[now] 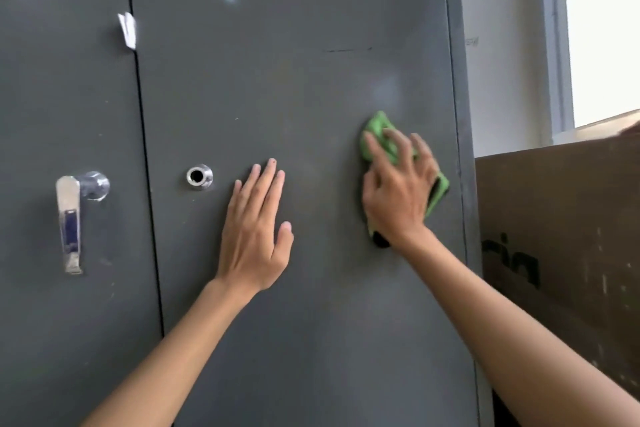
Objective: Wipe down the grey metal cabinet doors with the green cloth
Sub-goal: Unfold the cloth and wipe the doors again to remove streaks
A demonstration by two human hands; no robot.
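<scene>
The right hand (398, 191) presses the green cloth (382, 135) (mostly hidden beneath blurred fingers) near the right door (294, 62) edge. The left hand (254, 236) lies flat, open, empty.

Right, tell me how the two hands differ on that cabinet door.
The left hand lies flat and bare on the right door, fingers spread, holding nothing; the right hand presses the green cloth against it. The left hand sits near the round lock; the right hand is higher, near the door's right edge. Both touch the same door.
</scene>
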